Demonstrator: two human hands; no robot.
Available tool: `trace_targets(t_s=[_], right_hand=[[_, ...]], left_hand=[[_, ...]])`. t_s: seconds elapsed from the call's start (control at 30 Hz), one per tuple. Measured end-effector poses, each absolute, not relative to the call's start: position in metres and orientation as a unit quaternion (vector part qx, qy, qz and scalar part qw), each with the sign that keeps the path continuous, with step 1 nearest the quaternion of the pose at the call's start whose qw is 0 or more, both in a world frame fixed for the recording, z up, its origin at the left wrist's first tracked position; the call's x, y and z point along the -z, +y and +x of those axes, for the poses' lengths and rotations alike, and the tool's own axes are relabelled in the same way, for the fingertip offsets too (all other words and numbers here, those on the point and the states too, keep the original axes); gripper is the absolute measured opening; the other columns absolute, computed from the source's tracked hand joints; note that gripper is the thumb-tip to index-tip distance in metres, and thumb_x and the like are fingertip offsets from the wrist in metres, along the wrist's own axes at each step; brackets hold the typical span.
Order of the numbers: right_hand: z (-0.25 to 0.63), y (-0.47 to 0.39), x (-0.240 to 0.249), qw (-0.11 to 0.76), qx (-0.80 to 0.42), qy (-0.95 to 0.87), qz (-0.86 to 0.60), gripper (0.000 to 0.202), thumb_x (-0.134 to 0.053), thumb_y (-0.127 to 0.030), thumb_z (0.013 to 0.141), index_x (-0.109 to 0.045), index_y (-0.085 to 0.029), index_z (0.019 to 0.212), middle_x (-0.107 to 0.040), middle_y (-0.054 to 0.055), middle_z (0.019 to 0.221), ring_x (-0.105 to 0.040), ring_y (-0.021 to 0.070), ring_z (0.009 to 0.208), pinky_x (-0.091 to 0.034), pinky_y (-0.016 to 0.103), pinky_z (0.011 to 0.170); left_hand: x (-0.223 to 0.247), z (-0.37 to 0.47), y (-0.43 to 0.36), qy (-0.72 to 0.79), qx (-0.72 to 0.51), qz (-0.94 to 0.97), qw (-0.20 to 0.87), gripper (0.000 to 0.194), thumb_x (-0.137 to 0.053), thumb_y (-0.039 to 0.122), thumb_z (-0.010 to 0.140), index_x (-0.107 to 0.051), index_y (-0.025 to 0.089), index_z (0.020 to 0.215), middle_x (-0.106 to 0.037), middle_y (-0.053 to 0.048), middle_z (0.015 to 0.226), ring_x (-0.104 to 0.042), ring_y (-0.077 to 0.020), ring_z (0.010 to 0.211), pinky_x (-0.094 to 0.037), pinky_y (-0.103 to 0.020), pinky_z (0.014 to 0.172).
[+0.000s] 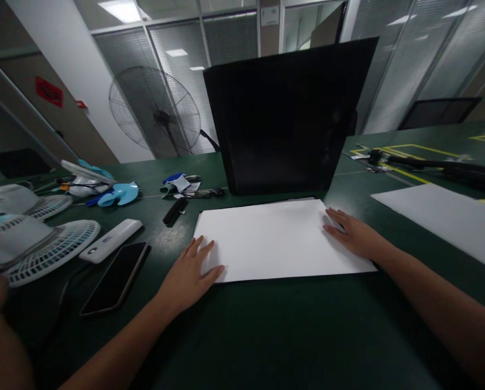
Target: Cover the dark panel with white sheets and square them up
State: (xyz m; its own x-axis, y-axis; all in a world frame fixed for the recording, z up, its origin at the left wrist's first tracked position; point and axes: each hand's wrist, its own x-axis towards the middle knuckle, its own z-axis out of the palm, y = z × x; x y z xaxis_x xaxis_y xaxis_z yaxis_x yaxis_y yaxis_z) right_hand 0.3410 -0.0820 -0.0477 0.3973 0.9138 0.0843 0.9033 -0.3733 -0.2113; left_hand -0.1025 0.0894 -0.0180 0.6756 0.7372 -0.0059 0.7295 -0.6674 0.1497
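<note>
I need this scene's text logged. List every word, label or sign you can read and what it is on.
No text reads clearly.
Red sign on the wall: marks blurred.
Paper notice above the black board: too small.
Power bank: small blue mark, unreadable.
White sheet under the hands: blank.

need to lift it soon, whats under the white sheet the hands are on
The white sheet lies flat on the green table. A thin dark edge shows along its rim, perhaps a board beneath. Left hand and right hand rest on its ends; anything beneath is covered.
</note>
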Motion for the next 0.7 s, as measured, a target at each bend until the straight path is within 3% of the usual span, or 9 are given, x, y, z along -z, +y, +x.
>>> trace_targets(t_s=[0.17, 0.3, 0.47, 0.6, 0.7], right_hand=[[0.347, -0.078, 0.051, 0.104, -0.057, -0.561, -0.819, 0.079, -0.019, -0.064, 0.100, -0.030, -0.018, 0.162, -0.022, 0.009, 0.168, -0.022, 0.0285, 0.155, -0.015, 0.060, 0.126], [0.351, -0.073, 0.051, 0.091, -0.070, -0.576, -0.810, 0.081, -0.025, -0.069, 0.098, -0.028, -0.021, 0.163, -0.019, 0.008, 0.169, -0.015, 0.0296, 0.156, -0.009, 0.063, 0.125], [0.353, -0.066, 0.052, 0.081, -0.064, -0.586, -0.804, 0.079, -0.025, -0.070, 0.098, -0.028, -0.026, 0.163, -0.019, 0.006, 0.169, -0.016, 0.0323, 0.156, -0.008, 0.066, 0.123], [0.356, -0.066, 0.046, 0.091, -0.032, -0.579, -0.810, 0.075, -0.031, -0.071, 0.099, -0.030, -0.031, 0.163, -0.015, 0.006, 0.170, -0.033, 0.0336, 0.150, -0.020, 0.056, 0.124], [0.373, -0.079, 0.036, 0.105, 0.042, -0.522, -0.846, 0.075, -0.031, -0.065, 0.101, -0.033, -0.021, 0.162, -0.017, 0.014, 0.169, -0.028, 0.0349, 0.151, -0.018, 0.051, 0.125]], left_hand=[[0.015, -0.105, 0.092, 0.376, -0.029, 0.923, 0.082, 0.084, -0.047, 0.072, 0.094, -0.041, 0.018, 0.158, -0.028, -0.015, 0.168, -0.022, -0.0354, 0.157, -0.022, -0.058, 0.126], [0.013, -0.111, 0.100, 0.323, -0.032, 0.940, 0.104, 0.083, -0.052, 0.070, 0.093, -0.041, 0.020, 0.158, -0.028, -0.013, 0.169, -0.021, -0.0324, 0.157, -0.016, -0.056, 0.128], [0.014, -0.117, 0.107, 0.326, -0.065, 0.933, 0.140, 0.076, -0.051, 0.069, 0.095, -0.044, 0.023, 0.156, -0.030, -0.009, 0.169, -0.026, -0.0296, 0.157, -0.022, -0.053, 0.127], [0.016, -0.116, 0.109, 0.333, -0.092, 0.928, 0.141, 0.069, -0.056, 0.063, 0.094, -0.052, 0.024, 0.150, -0.035, -0.009, 0.166, -0.034, -0.0301, 0.153, -0.028, -0.052, 0.126], [0.016, -0.114, 0.108, 0.339, -0.089, 0.927, 0.131, 0.062, -0.056, 0.056, 0.094, -0.056, 0.023, 0.146, -0.039, -0.010, 0.164, -0.035, -0.0312, 0.152, -0.029, -0.052, 0.125]])
